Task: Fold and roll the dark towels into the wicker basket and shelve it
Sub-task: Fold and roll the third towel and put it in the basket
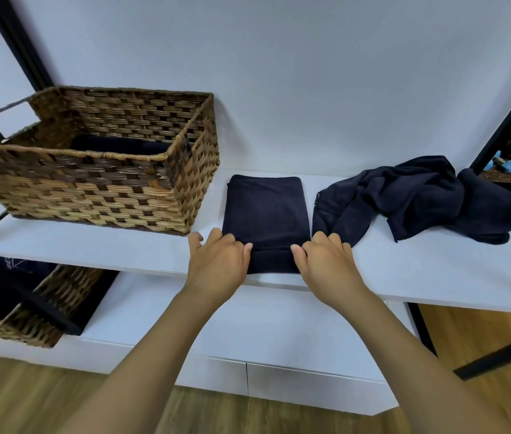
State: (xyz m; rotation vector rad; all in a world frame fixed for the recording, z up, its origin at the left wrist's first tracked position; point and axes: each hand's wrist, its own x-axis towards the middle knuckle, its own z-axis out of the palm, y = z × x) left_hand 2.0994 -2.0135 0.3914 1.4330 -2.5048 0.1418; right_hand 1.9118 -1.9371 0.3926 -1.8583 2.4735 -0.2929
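A folded dark towel [266,208] lies as a narrow strip on the white shelf [404,277], its near end turned up into a short roll. My left hand [219,261] grips the roll's left end and my right hand [326,261] grips its right end, fingers curled over it. To the left stands the wicker basket [97,195], with a rolled dark towel [119,144] inside against its back wall. A crumpled dark towel [420,198] lies in a heap on the right of the shelf.
A second wicker basket [28,321] with dark cloth in it sits on the lower shelf at the left. Black frame posts [16,39] rise at the left and right. A white wall stands behind the shelf, and a wooden floor lies below.
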